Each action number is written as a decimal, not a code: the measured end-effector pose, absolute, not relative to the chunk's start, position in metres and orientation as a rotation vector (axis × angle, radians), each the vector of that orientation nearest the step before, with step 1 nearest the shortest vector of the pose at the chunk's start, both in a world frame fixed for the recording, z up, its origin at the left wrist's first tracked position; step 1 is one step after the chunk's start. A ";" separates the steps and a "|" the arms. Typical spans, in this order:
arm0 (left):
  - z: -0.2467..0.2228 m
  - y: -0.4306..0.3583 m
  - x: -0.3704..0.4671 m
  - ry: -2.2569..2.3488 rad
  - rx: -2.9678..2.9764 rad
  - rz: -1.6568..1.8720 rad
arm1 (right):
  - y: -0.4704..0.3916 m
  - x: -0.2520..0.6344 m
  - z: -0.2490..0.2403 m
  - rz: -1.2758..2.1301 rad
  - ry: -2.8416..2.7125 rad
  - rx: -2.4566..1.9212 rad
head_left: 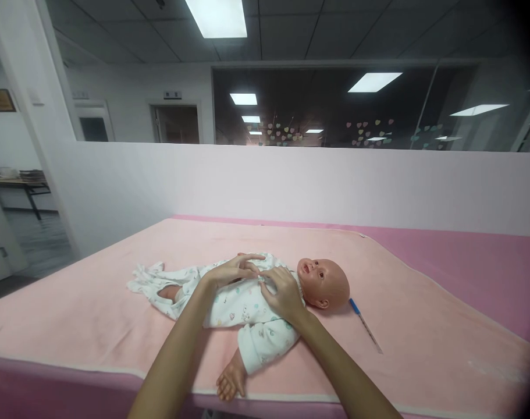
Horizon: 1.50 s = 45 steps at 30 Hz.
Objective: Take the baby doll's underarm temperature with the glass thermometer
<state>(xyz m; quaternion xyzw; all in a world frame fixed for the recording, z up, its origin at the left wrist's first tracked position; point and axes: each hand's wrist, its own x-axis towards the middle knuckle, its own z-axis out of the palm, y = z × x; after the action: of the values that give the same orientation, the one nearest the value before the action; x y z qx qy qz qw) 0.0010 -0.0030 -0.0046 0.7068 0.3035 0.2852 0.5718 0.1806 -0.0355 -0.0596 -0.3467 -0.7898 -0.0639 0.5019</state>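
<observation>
A baby doll [323, 283] lies on its back with its head to the right. It wears a white patterned romper [242, 305], its legs towards the left. My left hand [236, 269] rests over the middle of the romper's front, fingers bent towards the right. My right hand [284, 291] is on the chest near the collar, thumb and fingers close together at the front opening. Both hands' fingertips are on the romper's cloth, nearly meeting. One doll arm reaches towards the front edge, its hand bare.
A thermometer-like stick with a blue cap [364, 323] lies right of the doll's head. Under everything is a peach blanket [94, 308] on a pink surface [456, 262]. A low white wall [291, 186] stands behind.
</observation>
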 end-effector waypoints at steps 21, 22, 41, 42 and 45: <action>-0.005 0.004 -0.040 0.723 1.709 0.531 | -0.033 0.134 -0.037 -0.180 -2.180 -0.841; -0.006 0.004 -0.042 0.731 1.704 0.530 | -0.033 0.131 -0.037 -0.166 -2.186 -0.838; 0.000 -0.001 -0.036 0.695 1.702 0.605 | -0.036 0.152 -0.030 0.738 -1.917 -0.677; 0.000 -0.001 -0.036 0.692 1.704 0.608 | -0.035 0.149 -0.032 0.685 -1.887 -0.694; 0.000 -0.002 -0.035 0.708 1.702 0.605 | -0.033 0.148 -0.035 0.590 -1.876 -0.717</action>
<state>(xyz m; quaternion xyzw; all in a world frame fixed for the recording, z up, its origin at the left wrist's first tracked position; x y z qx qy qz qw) -0.0347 -0.0020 -0.0001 0.7235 0.3011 0.2574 0.5653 0.1475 -0.0333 -0.0353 -0.2967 -0.7758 0.2439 0.5006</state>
